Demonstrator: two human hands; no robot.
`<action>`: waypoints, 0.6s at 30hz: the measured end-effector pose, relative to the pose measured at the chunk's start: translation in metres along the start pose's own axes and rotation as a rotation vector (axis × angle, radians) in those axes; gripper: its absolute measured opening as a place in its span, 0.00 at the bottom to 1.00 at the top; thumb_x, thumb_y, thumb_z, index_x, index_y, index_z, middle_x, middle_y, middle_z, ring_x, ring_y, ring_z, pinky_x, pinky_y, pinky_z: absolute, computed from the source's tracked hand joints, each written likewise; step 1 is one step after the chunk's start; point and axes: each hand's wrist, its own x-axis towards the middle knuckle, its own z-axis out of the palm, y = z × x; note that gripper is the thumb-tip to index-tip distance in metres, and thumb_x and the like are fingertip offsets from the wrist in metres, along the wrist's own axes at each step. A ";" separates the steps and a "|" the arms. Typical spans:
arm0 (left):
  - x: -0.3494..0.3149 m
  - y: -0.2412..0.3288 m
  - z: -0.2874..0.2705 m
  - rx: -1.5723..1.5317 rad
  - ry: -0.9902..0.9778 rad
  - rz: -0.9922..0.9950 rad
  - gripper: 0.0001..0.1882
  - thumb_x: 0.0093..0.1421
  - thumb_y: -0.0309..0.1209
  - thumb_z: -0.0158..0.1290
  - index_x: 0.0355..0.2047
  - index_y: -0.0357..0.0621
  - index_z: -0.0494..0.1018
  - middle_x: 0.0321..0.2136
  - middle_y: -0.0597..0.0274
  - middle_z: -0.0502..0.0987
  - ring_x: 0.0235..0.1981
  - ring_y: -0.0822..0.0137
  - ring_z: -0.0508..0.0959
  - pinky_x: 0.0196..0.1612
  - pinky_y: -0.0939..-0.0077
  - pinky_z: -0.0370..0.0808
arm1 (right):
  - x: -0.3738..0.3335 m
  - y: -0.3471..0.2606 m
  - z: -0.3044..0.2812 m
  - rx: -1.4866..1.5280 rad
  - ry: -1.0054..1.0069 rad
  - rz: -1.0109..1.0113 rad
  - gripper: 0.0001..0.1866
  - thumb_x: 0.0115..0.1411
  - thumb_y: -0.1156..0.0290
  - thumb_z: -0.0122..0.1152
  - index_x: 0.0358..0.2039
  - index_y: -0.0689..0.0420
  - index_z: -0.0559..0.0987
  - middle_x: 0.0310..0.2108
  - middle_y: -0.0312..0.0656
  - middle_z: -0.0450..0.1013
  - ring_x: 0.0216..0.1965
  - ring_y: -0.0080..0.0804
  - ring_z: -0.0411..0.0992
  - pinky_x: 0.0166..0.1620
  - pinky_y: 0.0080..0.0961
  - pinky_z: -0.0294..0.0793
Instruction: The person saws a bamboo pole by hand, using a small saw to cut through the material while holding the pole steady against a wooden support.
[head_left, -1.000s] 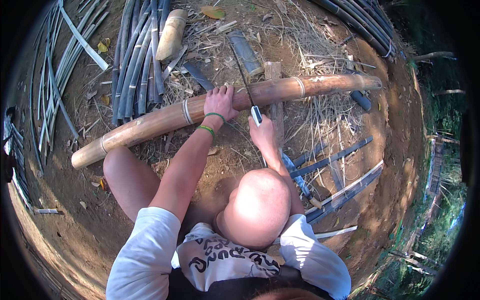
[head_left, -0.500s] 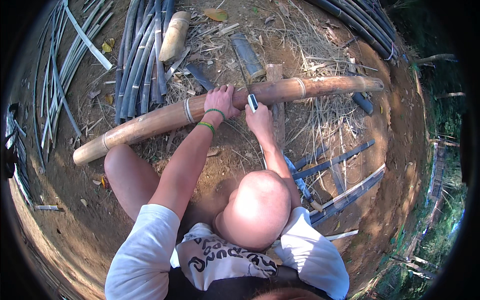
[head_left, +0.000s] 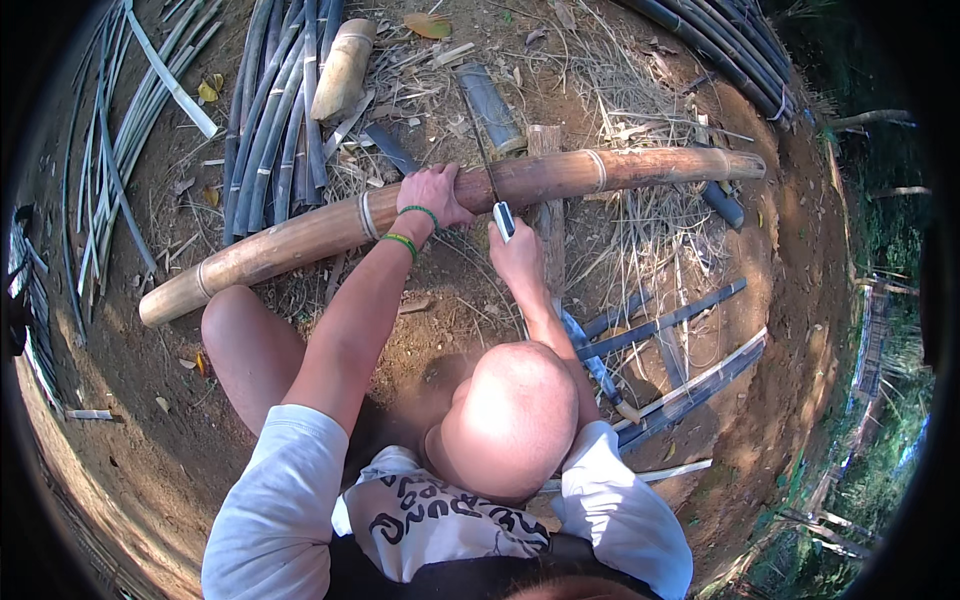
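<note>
A thick brown bamboo pole (head_left: pixel 290 241) lies across in front of me, its right part over a short wooden block (head_left: pixel 547 232). My left hand (head_left: pixel 433 196), with green bands at the wrist, presses down on the pole left of its middle, fingers curled over the far side. In my right hand (head_left: pixel 517 252) is the white and dark handle of a hand saw (head_left: pixel 486 160). Its thin blade crosses the pole just right of my left hand and points away from me. How deep the blade sits in the bamboo I cannot tell.
Dark bamboo strips (head_left: pixel 268 130) and pale strips (head_left: pixel 150 135) lie at the far left. Beyond the pole are a pale bamboo section (head_left: pixel 344 70) and a dark one (head_left: pixel 490 107). A long knife (head_left: pixel 590 360) and split pieces (head_left: pixel 690 390) lie beside my right knee (head_left: pixel 522 420).
My right hand and the saw have drawn slightly toward me. My left hand stays on the pole, and the pole's left end appears a little farther left in view.
</note>
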 end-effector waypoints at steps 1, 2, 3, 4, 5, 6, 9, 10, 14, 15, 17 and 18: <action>-0.001 0.000 -0.001 -0.022 -0.051 -0.001 0.56 0.37 0.56 0.75 0.66 0.49 0.70 0.55 0.52 0.81 0.56 0.48 0.82 0.61 0.56 0.78 | -0.007 -0.001 -0.008 0.010 -0.043 0.034 0.20 0.68 0.57 0.64 0.38 0.66 0.81 0.31 0.65 0.79 0.39 0.69 0.79 0.39 0.54 0.76; -0.002 -0.007 0.003 -0.006 -0.017 0.001 0.55 0.37 0.56 0.75 0.66 0.49 0.70 0.55 0.52 0.81 0.56 0.48 0.82 0.60 0.56 0.78 | -0.012 -0.006 -0.008 0.035 -0.084 0.060 0.20 0.68 0.57 0.64 0.38 0.66 0.81 0.31 0.65 0.79 0.39 0.69 0.79 0.39 0.54 0.76; -0.004 -0.011 0.010 0.010 0.017 0.003 0.55 0.37 0.56 0.75 0.65 0.49 0.71 0.55 0.52 0.81 0.55 0.48 0.82 0.60 0.56 0.78 | -0.047 0.008 -0.014 -0.004 -0.062 -0.013 0.20 0.70 0.59 0.61 0.40 0.69 0.80 0.29 0.66 0.79 0.37 0.69 0.80 0.38 0.54 0.77; -0.004 -0.021 0.012 0.033 0.060 -0.006 0.55 0.37 0.57 0.75 0.65 0.49 0.71 0.54 0.52 0.81 0.55 0.48 0.82 0.60 0.56 0.79 | -0.079 0.019 -0.017 0.036 -0.101 0.082 0.20 0.70 0.58 0.62 0.41 0.68 0.80 0.30 0.65 0.80 0.37 0.68 0.81 0.38 0.53 0.77; -0.005 -0.011 0.009 0.011 0.047 -0.004 0.54 0.37 0.57 0.75 0.64 0.50 0.72 0.55 0.53 0.81 0.55 0.48 0.82 0.60 0.57 0.78 | -0.119 0.040 -0.036 0.039 -0.124 0.210 0.21 0.69 0.57 0.62 0.41 0.67 0.81 0.30 0.64 0.80 0.37 0.67 0.81 0.38 0.53 0.78; -0.005 -0.002 0.012 -0.008 0.081 0.020 0.54 0.37 0.57 0.75 0.64 0.50 0.72 0.55 0.53 0.81 0.55 0.48 0.82 0.61 0.57 0.78 | -0.152 0.105 -0.034 0.511 -0.057 0.460 0.21 0.69 0.56 0.63 0.42 0.66 0.81 0.31 0.63 0.80 0.38 0.66 0.82 0.38 0.52 0.78; -0.004 -0.011 0.014 0.007 0.100 0.005 0.53 0.37 0.57 0.74 0.64 0.50 0.72 0.55 0.53 0.81 0.55 0.50 0.82 0.61 0.57 0.78 | -0.149 0.106 -0.034 0.383 -0.126 0.442 0.21 0.67 0.54 0.65 0.42 0.64 0.81 0.32 0.63 0.80 0.39 0.65 0.82 0.39 0.53 0.78; -0.005 -0.018 0.005 0.030 0.061 -0.033 0.54 0.37 0.57 0.74 0.64 0.50 0.72 0.55 0.53 0.81 0.55 0.50 0.82 0.61 0.57 0.78 | -0.130 0.065 -0.036 0.093 -0.193 0.300 0.21 0.67 0.54 0.65 0.42 0.63 0.81 0.32 0.64 0.80 0.39 0.66 0.82 0.40 0.53 0.78; -0.003 -0.002 0.020 -0.007 0.127 0.012 0.54 0.36 0.56 0.75 0.64 0.50 0.72 0.55 0.54 0.81 0.56 0.51 0.82 0.62 0.58 0.78 | 0.000 -0.008 -0.005 -0.006 -0.027 -0.006 0.20 0.68 0.61 0.63 0.36 0.70 0.80 0.31 0.69 0.79 0.40 0.72 0.79 0.41 0.57 0.78; 0.002 -0.003 0.013 -0.008 0.098 0.003 0.54 0.36 0.56 0.75 0.64 0.50 0.72 0.56 0.54 0.80 0.56 0.51 0.82 0.62 0.58 0.78 | 0.019 -0.012 -0.002 -0.047 -0.014 -0.033 0.20 0.68 0.61 0.62 0.37 0.70 0.80 0.32 0.68 0.79 0.39 0.72 0.79 0.40 0.57 0.78; 0.004 -0.001 0.009 -0.025 0.011 -0.022 0.54 0.36 0.56 0.75 0.64 0.49 0.72 0.56 0.54 0.80 0.57 0.51 0.81 0.62 0.58 0.77 | 0.011 -0.017 -0.013 0.019 -0.084 0.031 0.20 0.68 0.61 0.62 0.38 0.70 0.80 0.32 0.69 0.79 0.40 0.72 0.79 0.40 0.56 0.78; -0.005 -0.003 0.015 -0.016 0.025 -0.005 0.52 0.37 0.55 0.75 0.62 0.49 0.72 0.55 0.54 0.80 0.56 0.51 0.81 0.62 0.57 0.77 | -0.005 -0.016 -0.017 0.052 -0.128 0.077 0.20 0.68 0.60 0.62 0.38 0.70 0.80 0.32 0.69 0.79 0.40 0.71 0.80 0.41 0.56 0.78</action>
